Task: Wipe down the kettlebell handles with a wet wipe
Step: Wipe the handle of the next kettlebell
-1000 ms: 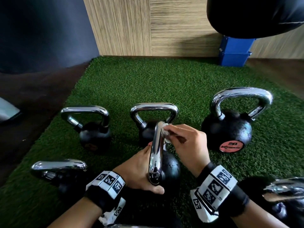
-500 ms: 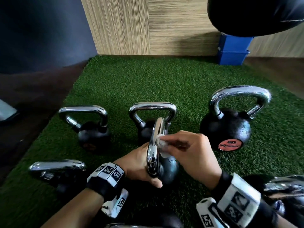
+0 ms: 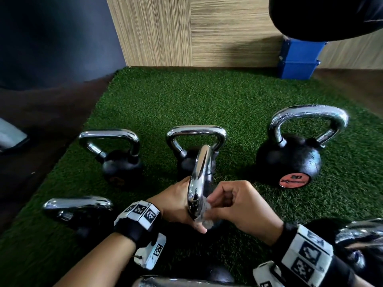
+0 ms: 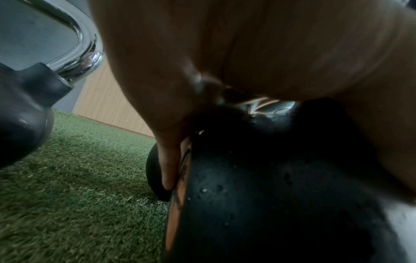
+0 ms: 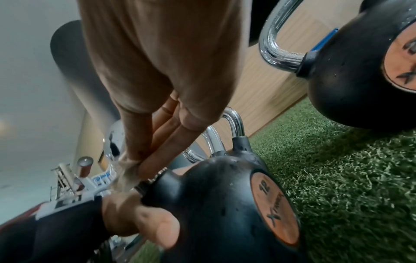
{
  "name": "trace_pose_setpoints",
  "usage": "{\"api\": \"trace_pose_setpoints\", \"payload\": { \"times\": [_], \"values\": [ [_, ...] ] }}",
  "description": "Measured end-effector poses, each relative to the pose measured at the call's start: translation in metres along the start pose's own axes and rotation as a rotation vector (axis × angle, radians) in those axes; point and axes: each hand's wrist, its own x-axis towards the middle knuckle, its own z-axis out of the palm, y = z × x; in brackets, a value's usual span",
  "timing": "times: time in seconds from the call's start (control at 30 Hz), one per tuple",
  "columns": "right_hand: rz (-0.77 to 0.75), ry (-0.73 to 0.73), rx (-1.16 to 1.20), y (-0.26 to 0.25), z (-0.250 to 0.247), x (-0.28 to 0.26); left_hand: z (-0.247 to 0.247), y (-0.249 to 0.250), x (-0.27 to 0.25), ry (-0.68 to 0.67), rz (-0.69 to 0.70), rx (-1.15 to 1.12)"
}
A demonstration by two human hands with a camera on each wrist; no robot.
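Against the chrome handle (image 3: 200,179), right-hand fingers (image 3: 222,200) pinch the wet wipe (image 3: 204,214).

left hand (image 4: 247,53) on black kettlebell (image 4: 281,195), fingertip (image 4: 167,170) by orange label | second kettlebell (image 4: 20,113) left, chrome handle (image 4: 83,53) | green turf (image 4: 78,195) | wood wall (image 4: 108,103)

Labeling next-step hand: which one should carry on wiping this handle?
Right. The right hand already pinches the wipe against the handle near its base. The left hand is busy steadying the kettlebell, likely needed there.
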Motion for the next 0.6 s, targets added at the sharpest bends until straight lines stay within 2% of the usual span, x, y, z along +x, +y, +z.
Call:
{"api": "trace_pose_setpoints", "payload": {
  "times": [0.1, 0.23, 0.33, 0.47, 0.6],
  "values": [
    [-0.015, -0.003, -0.096, 0.008, 0.001, -0.003, 0.000, 0.002, -0.004, 0.041, 0.035, -0.001],
    [-0.080, -0.056, -0.245, 0.005, -0.002, -0.001, -0.001, 0.014, -0.010, 0.040, 0.173, 0.044],
    [-0.091, -0.189, -0.324, -0.001, -0.002, 0.003, -0.001, 0.019, -0.015, 0.037, 0.301, 0.177],
    [-0.115, -0.334, -0.325, -0.010, 0.001, 0.004, 0.002, 0.017, -0.023, 0.074, 0.268, 0.095],
    [-0.100, -0.421, -0.310, -0.015, 0.001, 0.010, 0.004, 0.020, -0.029, 0.050, 0.195, 0.101]
  ]
}}
